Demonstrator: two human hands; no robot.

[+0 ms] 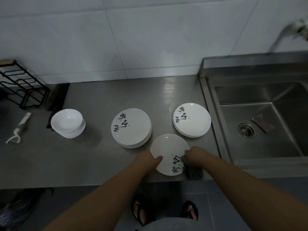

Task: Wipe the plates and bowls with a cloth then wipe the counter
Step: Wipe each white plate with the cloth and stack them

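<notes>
Your left hand (147, 159) holds one plate (168, 147) by its left edge. The thumb lies on the white face and the other fingers are hidden under the rim, so this hand is clamped on the plate. Your right hand (196, 154) grips a grey cloth (193, 171) with curled fingers and presses it against the right edge of the same plate, near the black brush writing. The plate is at the front part of the steel counter (93, 157), and the cloth hangs down toward the counter's front edge. Behind it stand two stacks of plates, the middle stack (131, 129) and the right stack (191, 120), apart from each other. The stack of bowls (67, 123) is further to the left. A peeler (18, 129) lies near the left border, with a black wire rack (21, 84) behind it. On the right is the sink (266, 97).
</notes>
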